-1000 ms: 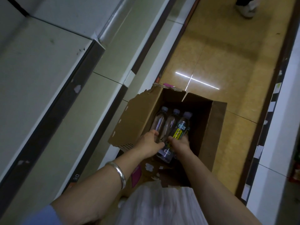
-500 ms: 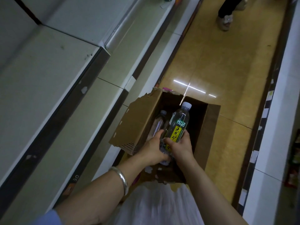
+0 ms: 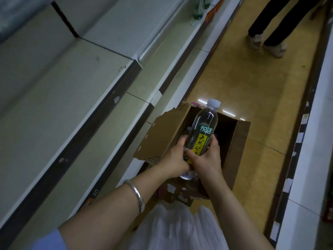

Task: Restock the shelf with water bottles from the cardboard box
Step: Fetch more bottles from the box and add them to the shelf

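- Bottle in hand: a clear plastic water bottle with a pale cap and yellow label (image 3: pixel 202 131) sits above the open brown cardboard box (image 3: pixel 158 139), its cap tilted away from the person.
- The right hand (image 3: pixel 205 159) curls its fingers round the lower body; the left hand (image 3: pixel 175 159) wraps the base beside it.
- Good practice, judging from the task: support the base, lift clear of the torn flap, then swing left to the bare pale-green metal shelf (image 3: pixel 59 98) and set it upright, label outward.
- More bottles seem to lie in the box, dimly seen.
- Label reads "悦活" above "天然矿"; the rest is covered. A shelf-edge tag (image 3: pixel 95 193) reads "30".
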A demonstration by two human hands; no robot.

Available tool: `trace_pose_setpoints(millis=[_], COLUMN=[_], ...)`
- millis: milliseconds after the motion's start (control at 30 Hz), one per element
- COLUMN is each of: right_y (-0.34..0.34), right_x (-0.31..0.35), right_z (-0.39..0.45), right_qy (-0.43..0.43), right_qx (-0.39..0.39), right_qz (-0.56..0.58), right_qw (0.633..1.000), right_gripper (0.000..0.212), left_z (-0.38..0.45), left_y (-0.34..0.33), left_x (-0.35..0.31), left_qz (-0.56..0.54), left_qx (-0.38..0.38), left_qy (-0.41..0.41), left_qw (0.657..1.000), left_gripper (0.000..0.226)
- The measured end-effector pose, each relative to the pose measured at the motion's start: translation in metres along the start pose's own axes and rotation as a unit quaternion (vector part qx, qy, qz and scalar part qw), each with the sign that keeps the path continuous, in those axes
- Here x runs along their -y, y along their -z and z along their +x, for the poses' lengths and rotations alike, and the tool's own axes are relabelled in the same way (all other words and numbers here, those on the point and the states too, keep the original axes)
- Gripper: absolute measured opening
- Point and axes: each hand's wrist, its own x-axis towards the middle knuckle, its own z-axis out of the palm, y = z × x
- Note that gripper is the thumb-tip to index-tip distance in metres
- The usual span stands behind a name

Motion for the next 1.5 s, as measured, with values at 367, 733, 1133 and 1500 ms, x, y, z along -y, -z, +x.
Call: trace_pose_setpoints(millis=[367,733,1133,1500], right_y=[0.002,0.006,0.006,-0.003], right_x=[0.057,0.113,0.161,0.204], right_z=[-0.037,-0.079,-0.133,-0.173], right_qy=[0.103,0.173,0.286,0.366], right_qx=[0.008,0.010,0.026,0.084], right_qz=[0.016,0.045,0.046,0.057], right_qw=[0.995,0.984,0.957,0.925], right_gripper=[0.073,0.087,0.081,0.090], left_z=[-0.046,-0.110,-0.181,-0.240], left_y=[0.027,0.051,0.069,0.091], left_x=[-0.012,-0.035,-0.036,-0.034], left_qz=[-0.019,-0.003,-0.045,-0.080], left_qx=[-0.056,-0.143,-0.240,-0.321], left_qy=[-0.050,-0.122,-0.193,-0.255], left_qw=[0.997,0.982,0.950,0.909], left_gripper=[0.092,0.090,0.079,0.079])
